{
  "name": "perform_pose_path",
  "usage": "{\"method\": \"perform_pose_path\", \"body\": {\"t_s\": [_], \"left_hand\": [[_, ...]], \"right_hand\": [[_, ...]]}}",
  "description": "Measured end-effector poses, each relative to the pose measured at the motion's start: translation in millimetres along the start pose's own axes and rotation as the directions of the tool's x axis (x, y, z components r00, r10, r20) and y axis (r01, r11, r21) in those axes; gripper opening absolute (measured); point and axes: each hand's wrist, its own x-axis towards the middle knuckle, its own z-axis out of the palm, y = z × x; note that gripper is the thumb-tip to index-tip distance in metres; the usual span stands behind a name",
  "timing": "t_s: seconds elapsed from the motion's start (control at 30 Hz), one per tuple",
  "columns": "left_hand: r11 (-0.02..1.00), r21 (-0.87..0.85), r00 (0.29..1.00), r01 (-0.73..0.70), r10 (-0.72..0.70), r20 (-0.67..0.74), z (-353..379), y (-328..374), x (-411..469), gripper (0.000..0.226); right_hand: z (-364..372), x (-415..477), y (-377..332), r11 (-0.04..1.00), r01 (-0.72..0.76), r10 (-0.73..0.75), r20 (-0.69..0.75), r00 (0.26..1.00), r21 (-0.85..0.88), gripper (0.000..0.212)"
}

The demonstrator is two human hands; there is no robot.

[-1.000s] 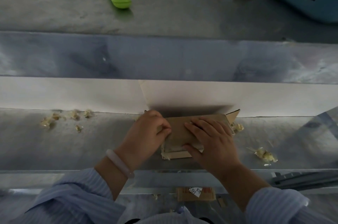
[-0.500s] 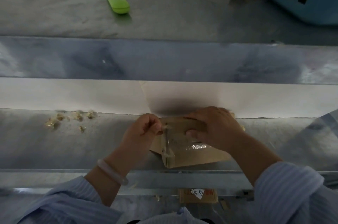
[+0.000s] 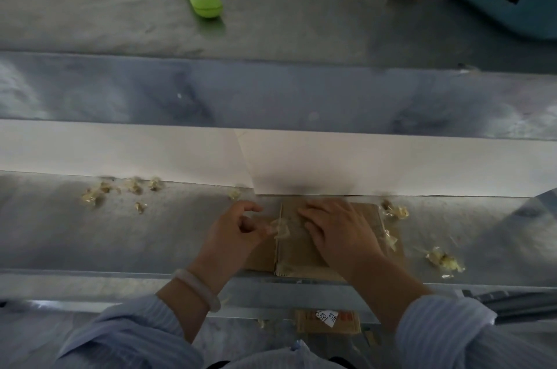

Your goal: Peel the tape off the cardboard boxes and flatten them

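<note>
Left hand (image 3: 238,236): pinches tape (image 3: 280,228) at the cardboard box (image 3: 297,251) fold.
Right hand (image 3: 340,236): flat, pressing box.
Bench (image 3: 150,242): box at near edge; tape scraps (image 3: 446,260) right.

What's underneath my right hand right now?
Your right hand lies flat on the flattened cardboard box, which rests on the metal table. Your left hand pinches a strip of tape at its edge. Any tape beneath the palm is hidden.

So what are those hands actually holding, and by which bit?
The left hand pinches the loose end of a tape strip; the right hand only presses flat on the cardboard box.
</note>
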Motion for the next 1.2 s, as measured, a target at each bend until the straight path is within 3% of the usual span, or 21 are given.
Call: {"method": "perform_pose_path", "body": {"t_s": [0.17,0.3,0.57,0.77,0.9,1.0,1.07,1.2], "left_hand": [[0.968,0.202,0.985,-0.148,0.126,0.118,15.1,3.6,8.0,0.023],[0.98,0.199,1.0,-0.026,0.023,0.016,26.2,0.0,8.9,0.027],[0.973,0.225,0.997,0.056,-0.067,0.041,22.0,11.5,5.2,0.013],[0.843,0.524,0.989,-0.124,0.063,0.133,18.8,18.9,9.8,0.009],[0.888,0.46,0.965,-0.016,-0.107,0.241,15.4,18.8,17.1,0.012],[0.961,0.213,0.925,0.175,-0.235,0.298,15.4,17.7,14.3,0.015],[0.967,0.064,0.915,0.246,-0.254,0.314,15.3,14.0,11.2,0.016],[0.964,-0.084,0.939,0.252,-0.223,0.264,12.3,6.5,6.4,0.016]], "right_hand": [[11.4,-11.1,2.7,0.997,-0.039,0.035,0.051,0.998,0.069,0.056],[13.6,-12.0,3.7,0.996,-0.041,0.039,0.025,0.999,0.079,0.053],[16.4,-14.8,2.1,0.998,-0.04,0.041,-0.003,0.999,0.044,0.049],[17.3,-17.1,1.4,0.999,-0.011,0.013,-0.045,0.999,0.031,0.047],[18.6,-17.9,1.9,0.999,0.002,0.0,-0.064,0.998,0.034,0.047],[18.2,-18.0,3.1,0.999,0.012,-0.01,-0.05,0.999,0.04,0.047],[17.6,-18.2,3.5,0.999,0.01,-0.009,-0.037,0.999,0.043,0.048],[16.6,-16.9,2.8,0.999,-0.002,0.004,-0.038,0.999,0.051,0.048]]}}
